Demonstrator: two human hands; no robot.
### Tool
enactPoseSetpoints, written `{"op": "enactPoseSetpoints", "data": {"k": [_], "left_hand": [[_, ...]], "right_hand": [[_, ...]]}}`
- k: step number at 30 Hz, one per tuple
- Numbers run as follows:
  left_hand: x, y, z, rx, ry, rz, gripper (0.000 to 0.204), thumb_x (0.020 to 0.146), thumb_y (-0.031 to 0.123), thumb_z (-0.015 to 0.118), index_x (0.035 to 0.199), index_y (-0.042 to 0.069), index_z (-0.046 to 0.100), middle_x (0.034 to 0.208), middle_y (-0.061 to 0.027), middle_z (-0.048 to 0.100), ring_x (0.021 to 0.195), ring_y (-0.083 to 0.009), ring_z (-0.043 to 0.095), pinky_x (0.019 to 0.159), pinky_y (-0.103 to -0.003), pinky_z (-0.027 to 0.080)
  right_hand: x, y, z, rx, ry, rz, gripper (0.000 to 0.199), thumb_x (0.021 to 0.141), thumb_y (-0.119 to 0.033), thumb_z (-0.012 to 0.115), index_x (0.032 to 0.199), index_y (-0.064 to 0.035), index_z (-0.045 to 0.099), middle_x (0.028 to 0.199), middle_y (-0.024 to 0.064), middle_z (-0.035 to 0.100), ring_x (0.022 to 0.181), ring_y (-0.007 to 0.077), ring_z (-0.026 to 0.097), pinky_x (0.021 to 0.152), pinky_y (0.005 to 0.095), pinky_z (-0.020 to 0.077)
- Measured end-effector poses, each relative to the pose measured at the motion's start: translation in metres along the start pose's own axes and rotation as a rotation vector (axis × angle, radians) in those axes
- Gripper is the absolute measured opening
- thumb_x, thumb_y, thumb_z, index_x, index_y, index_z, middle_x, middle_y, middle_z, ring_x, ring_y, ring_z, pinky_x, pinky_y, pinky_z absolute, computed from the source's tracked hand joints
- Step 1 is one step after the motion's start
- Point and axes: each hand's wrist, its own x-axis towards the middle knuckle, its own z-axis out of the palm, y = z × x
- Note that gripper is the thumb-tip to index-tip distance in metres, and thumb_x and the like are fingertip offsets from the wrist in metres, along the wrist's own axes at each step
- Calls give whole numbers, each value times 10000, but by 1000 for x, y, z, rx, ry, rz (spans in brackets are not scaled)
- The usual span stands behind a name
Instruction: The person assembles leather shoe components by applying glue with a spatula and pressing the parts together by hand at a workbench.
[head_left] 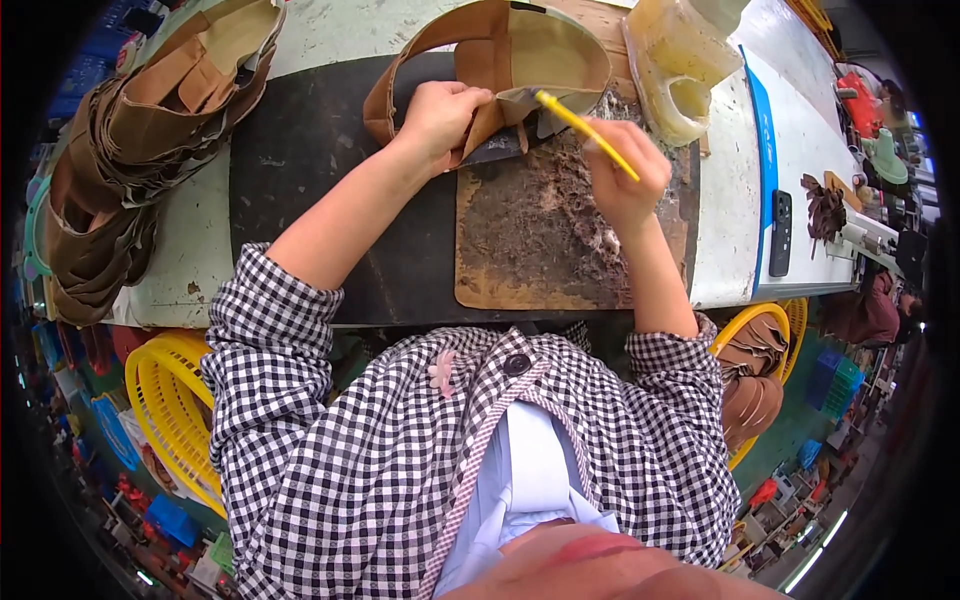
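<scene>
My left hand (438, 122) grips the near edge of a brown shoe upper (550, 55) with a beige lining, its fingers pinched on the material. The piece stands as an open loop on the far part of the table. In my right hand (630, 172) is a thin yellow-handled brush (590, 132), slanted to the left. Its tip meets or hovers just over the upper's near edge, close to my left fingers; I cannot tell which. Beneath the right hand lies a worn brown board (530, 240) crusted with dried residue.
A yellowish, glue-coated plastic container (680, 75) stands right of the upper. Stacked brown uppers (150, 140) fill the left side of the table. A black mat (320, 200) lies under the board. Yellow baskets (165, 410) flank me below. A black remote (781, 235) lies far right.
</scene>
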Motion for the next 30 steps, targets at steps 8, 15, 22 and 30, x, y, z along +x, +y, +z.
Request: {"op": "enactPoseSetpoints", "data": {"k": [8, 15, 22, 30], "left_hand": [[10, 5, -11, 295, -104, 47, 154, 766, 114, 579, 732, -36, 577, 607, -56, 544, 513, -128, 509, 452, -275, 397], [26, -2, -30, 510, -169, 235, 222, 761, 185, 603, 751, -36, 619, 620, -53, 566, 573, -96, 505, 519, -267, 398], [-10, 14, -9, 1105, -488, 663, 300, 882, 215, 421, 912, -35, 583, 876, -159, 616, 828, -244, 591, 746, -304, 445], [-40, 2, -4, 1701, -220, 1134, 368, 633, 13, 556, 1000, 34, 543, 866, -87, 608, 801, -240, 576, 708, -326, 469]], "right_hand": [[2, 13, 4, 154, -135, 6, 134, 681, 5, 620, 806, -38, 641, 741, 92, 635, 672, 213, 622, 591, 292, 491], [7, -4, 35, 407, -451, 94, 190, 646, 48, 619, 801, -61, 628, 740, 65, 618, 684, 217, 603, 605, 291, 471], [37, 33, -50, 87, -521, 198, 90, 712, -7, 626, 799, -28, 614, 718, 74, 622, 628, 180, 591, 562, 257, 454], [11, 65, -147, -257, -95, 475, 131, 735, -114, 655, 788, 3, 631, 678, 97, 642, 579, 138, 606, 520, 242, 451]]}}
